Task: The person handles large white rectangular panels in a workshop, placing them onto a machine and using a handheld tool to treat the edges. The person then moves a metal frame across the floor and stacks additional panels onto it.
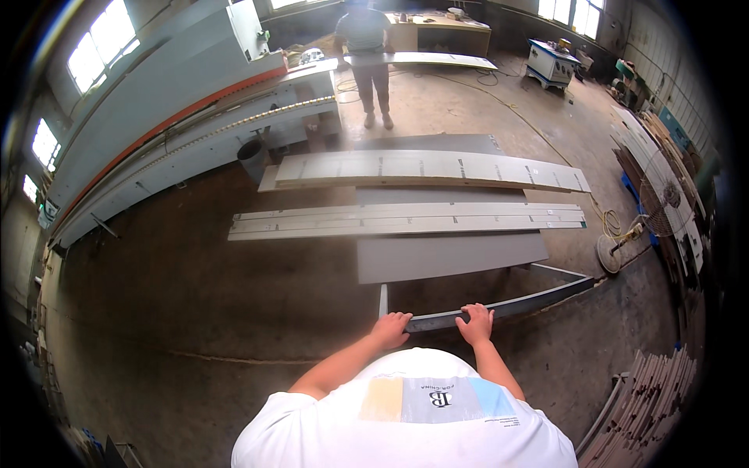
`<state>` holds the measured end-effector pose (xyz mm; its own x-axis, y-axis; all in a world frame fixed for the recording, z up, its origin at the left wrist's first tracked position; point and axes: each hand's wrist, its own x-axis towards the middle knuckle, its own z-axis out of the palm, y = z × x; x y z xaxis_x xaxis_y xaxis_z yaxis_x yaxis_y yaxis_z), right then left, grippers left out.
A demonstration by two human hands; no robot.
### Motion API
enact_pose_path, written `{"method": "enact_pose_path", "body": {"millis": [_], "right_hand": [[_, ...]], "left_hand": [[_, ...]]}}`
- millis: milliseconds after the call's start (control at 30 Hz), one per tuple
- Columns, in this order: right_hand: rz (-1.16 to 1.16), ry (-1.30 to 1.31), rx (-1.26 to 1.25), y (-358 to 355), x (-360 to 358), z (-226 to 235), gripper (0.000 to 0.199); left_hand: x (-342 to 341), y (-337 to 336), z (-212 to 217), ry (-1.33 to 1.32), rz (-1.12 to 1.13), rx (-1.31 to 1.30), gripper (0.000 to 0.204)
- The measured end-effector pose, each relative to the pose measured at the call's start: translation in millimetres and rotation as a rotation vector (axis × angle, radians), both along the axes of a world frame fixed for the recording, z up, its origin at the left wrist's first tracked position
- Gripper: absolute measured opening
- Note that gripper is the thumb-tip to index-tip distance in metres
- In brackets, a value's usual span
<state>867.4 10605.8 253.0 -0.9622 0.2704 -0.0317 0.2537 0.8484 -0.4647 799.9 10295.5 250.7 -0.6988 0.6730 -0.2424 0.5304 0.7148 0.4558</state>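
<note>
A grey metal frame (538, 301) with a long front rail lies across in front of me. Near the rail's left end, my left hand (392, 331) is closed on it, the fingers bent over the top edge. My right hand (477, 322) grips the same rail a short way to the right. Just beyond the rail is a flat grey sheet (452, 259). Long narrow pale boards (406, 221) lie side by side across that sheet. Farther back, wider pale boards (429, 166) form a stack, also lying crosswise.
At the far side another person (365, 78) stands by a long pale board (425, 59). A long grey machine (195, 101) fills the left, with a dark bin (251, 160) beside it. On the right are a round-based fan (609, 254) and stacked strips (647, 398).
</note>
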Motion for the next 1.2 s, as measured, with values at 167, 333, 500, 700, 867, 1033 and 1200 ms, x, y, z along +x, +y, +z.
{"method": "enact_pose_path", "body": {"millis": [167, 333, 500, 700, 867, 1033, 1200], "right_hand": [[-0.008, -0.012, -0.011, 0.0, 1.1, 2.3, 0.037], [0.0, 0.019, -0.003, 1.3, 1.9, -1.4, 0.038], [0.007, 0.026, -0.002, 1.9, 2.3, -2.8, 0.039], [0.012, 0.024, -0.004, 2.4, 2.3, -2.1, 0.039], [0.01, 0.026, -0.001, 2.7, 3.2, -3.1, 0.039], [0.006, 0.021, -0.007, 1.8, 2.5, -2.2, 0.039], [0.005, 0.02, -0.012, 1.6, 2.7, -1.9, 0.039]], "left_hand": [[2.1, 0.3, -0.1, 0.017, 0.007, 0.021, 0.065], [2.4, 0.5, -1.2, 0.028, 0.002, 0.02, 0.065], [3.4, 1.0, 0.1, 0.027, 0.013, 0.017, 0.065], [4.5, 1.2, 1.3, 0.032, 0.021, 0.027, 0.065], [4.0, 2.0, 5.3, 0.016, 0.022, 0.012, 0.065], [2.7, 1.5, 4.3, 0.015, 0.021, 0.007, 0.065], [2.1, 2.3, 7.4, -0.005, 0.022, 0.002, 0.064]]}}
